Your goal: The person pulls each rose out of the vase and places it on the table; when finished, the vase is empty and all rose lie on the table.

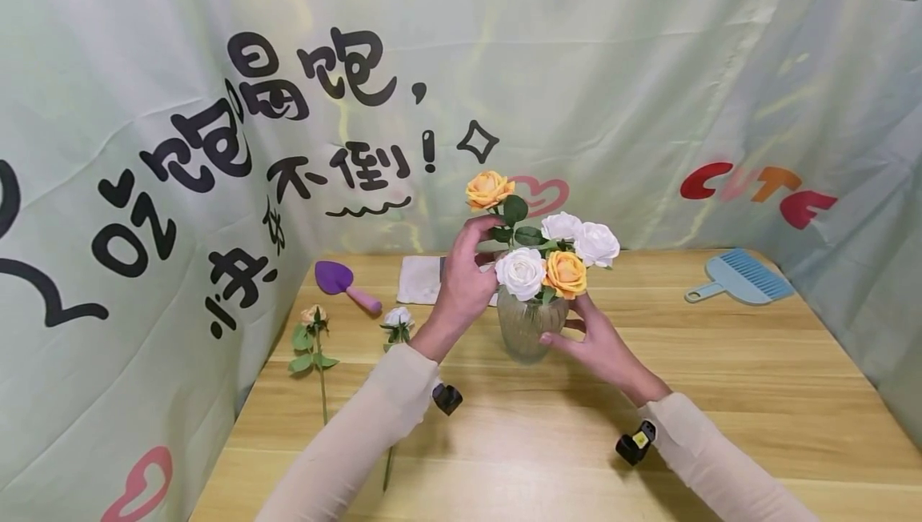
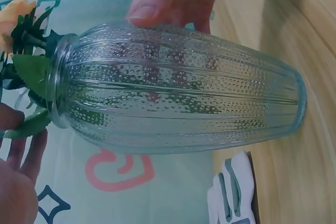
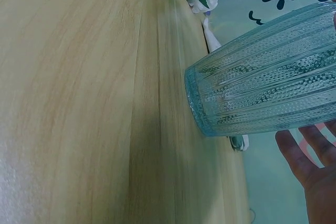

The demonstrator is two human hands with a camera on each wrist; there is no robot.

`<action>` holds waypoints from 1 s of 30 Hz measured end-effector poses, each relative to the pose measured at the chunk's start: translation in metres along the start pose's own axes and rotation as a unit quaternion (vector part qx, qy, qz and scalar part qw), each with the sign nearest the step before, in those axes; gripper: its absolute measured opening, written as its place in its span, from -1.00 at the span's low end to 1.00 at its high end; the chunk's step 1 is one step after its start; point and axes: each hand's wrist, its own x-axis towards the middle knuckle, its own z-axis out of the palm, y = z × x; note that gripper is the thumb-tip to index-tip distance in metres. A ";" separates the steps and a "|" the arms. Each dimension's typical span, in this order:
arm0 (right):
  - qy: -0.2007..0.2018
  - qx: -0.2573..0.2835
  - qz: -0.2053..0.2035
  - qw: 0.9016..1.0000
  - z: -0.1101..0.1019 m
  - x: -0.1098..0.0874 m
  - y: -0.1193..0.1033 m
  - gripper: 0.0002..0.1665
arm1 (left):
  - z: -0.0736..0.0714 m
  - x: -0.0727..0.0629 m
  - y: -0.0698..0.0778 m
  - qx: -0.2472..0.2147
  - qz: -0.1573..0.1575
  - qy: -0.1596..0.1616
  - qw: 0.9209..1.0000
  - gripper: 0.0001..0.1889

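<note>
One vase [image 1: 526,335] stands upright on the bench [image 1: 720,394], near the middle of my head view, its clear ribbed wall dotted with small bumps. On its right side I have the right hand [image 1: 603,352] holding it, thumb in front and fingers behind. My left hand [image 1: 468,278] is up beside the mouth, its fingers bent among the leaves [image 2: 31,74] beneath the tall orange rose [image 1: 490,190]; whether they pinch a stem I cannot tell. Bunched lower over the mouth I see three white roses [image 1: 520,274] and a second orange rose [image 1: 566,274].

Behind the vase, partly covered by my left hand, lies a white cloth [image 1: 418,280]. Further left I have a purple trowel [image 1: 335,279] with a pink handle and, nearer me, a loose peach rose [image 1: 314,316]. A loose white rose [image 1: 398,317] lies with its stem running under my left sleeve [image 1: 353,434]. Well apart, at the back right, is a blue brush [image 1: 749,276]. A printed curtain [image 1: 598,106] rises behind the bench.
</note>
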 end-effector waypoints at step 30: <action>0.001 -0.018 -0.009 1.000 -0.002 -0.001 0.001 0.23 | -0.006 0.009 0.006 -0.042 0.009 0.049 0.998 -0.57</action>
